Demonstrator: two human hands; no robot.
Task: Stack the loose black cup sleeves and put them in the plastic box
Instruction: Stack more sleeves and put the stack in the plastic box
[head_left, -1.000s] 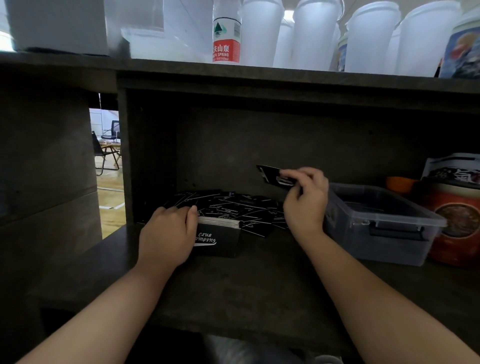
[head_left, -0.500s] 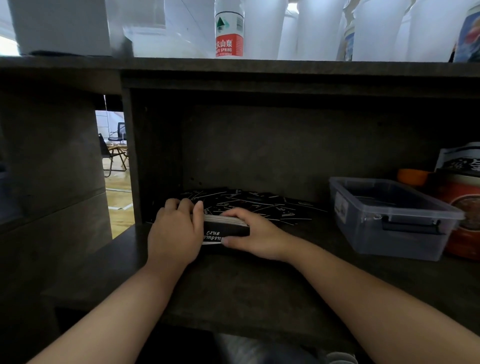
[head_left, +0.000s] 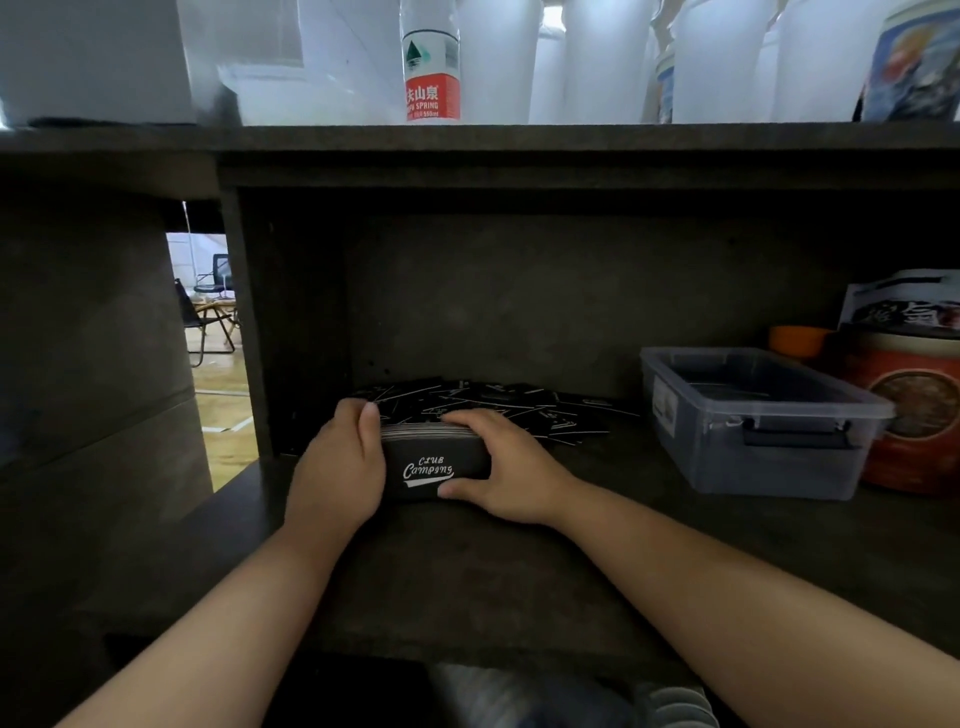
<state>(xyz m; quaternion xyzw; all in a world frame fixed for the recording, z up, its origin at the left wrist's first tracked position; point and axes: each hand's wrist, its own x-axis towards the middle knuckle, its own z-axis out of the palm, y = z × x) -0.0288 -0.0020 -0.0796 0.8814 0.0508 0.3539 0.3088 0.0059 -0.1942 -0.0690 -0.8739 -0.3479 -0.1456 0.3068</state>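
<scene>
Both hands hold the stack of black cup sleeves (head_left: 435, 462) from its two ends. Left hand (head_left: 337, 462) wraps the left end, with the thumb on top of the stack. Right hand (head_left: 501, 467) grips the right end, fingers over the top and thumb low on the front. White words on the front sleeve read "Club Camping". The stack stands on a dark wood counter (head_left: 467, 582), inside a dark nook. More loose sleeves (head_left: 498, 408) lie scattered just behind it. The plastic box (head_left: 753, 421) sits to the right, apart from the stack, with no lid on. A red tub (head_left: 914, 415) stands beside the box. Up on the top shelf (head_left: 519, 136) are a water bottle (head_left: 431, 67) and tall white cups (head_left: 602, 57). Through a gap on the left, a chair (head_left: 210, 312) stands on a wood floor.
</scene>
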